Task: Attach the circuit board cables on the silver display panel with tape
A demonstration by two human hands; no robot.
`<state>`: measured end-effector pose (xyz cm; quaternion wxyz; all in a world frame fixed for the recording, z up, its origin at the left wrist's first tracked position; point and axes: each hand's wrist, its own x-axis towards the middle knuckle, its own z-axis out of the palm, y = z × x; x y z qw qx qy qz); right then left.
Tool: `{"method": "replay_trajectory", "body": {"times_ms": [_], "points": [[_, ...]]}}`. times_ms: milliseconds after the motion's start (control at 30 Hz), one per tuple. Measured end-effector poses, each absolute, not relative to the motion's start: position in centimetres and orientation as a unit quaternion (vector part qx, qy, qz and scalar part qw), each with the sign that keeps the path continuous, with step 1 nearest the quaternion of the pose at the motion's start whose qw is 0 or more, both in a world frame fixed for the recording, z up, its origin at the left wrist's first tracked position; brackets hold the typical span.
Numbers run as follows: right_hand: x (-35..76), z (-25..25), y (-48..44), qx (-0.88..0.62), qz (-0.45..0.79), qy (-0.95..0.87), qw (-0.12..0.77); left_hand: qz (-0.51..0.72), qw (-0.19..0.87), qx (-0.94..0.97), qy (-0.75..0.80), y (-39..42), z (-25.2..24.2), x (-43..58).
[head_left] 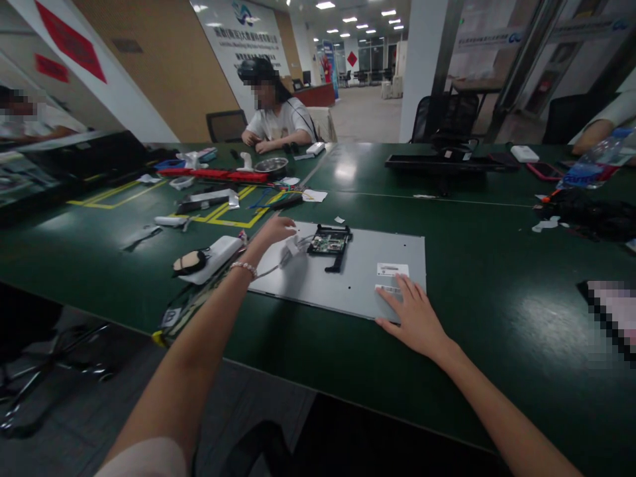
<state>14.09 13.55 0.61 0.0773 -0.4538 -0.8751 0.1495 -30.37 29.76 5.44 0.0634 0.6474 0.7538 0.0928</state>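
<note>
A flat grey metal panel point(362, 291) lies on the green table, with a small green circuit board point(328, 244) in a black bracket point(339, 257) on it. At its near right corner, my right hand point(415, 318) rests with fingers spread, partly over a white label point(392, 269) area. My left hand point(275, 235) is over the panel's far left corner, fingers loosely bent and apart, with nothing visible in them. Just beside it, a bundled grey cable point(289, 253) runs towards the board. The underside of my left fingers is hidden.
Left of the panel are a white box-shaped object point(218, 257) and a round beige-and-black item point(189, 262). Wires point(281, 197), a metal bowl point(271, 165) and a red strip point(223, 175) lie farther back. A black monitor-like object point(442, 163) stands opposite; a person point(281, 119) sits across.
</note>
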Motion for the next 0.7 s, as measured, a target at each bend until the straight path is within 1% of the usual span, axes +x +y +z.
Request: {"method": "replay_trajectory", "body": {"times_ms": [167, 367, 433, 567, 633, 700], "points": [[14.3, 0.5, 13.4, -0.452, 0.146, -0.876, 0.08, 0.07, 0.117, 0.621, 0.771, 27.1, 4.2, -31.8], [14.3, 0.5, 13.4, -0.451, 0.145, -0.877, 0.082, 0.065, 0.165, 0.613, 0.77, 27.2, 5.4, -31.6], [14.2, 0.6, 13.4, -0.454, 0.146, -0.876, 0.077, 0.103, 0.177, 0.6, 0.773, 27.9, 6.4, -31.5], [14.2, 0.7, 13.4, -0.459, 0.153, -0.872, 0.07, 0.265, 0.17, 0.555, 0.77, 30.2, 8.5, -30.5], [14.2, 0.7, 13.5, -0.458, 0.156, -0.873, 0.069, 0.296, 0.152, 0.538, 0.775, 31.8, 9.0, -29.3], [14.1, 0.6, 13.6, -0.455, 0.156, -0.874, 0.071, 0.291, 0.119, 0.521, 0.793, 33.4, 8.9, -27.9]]}}
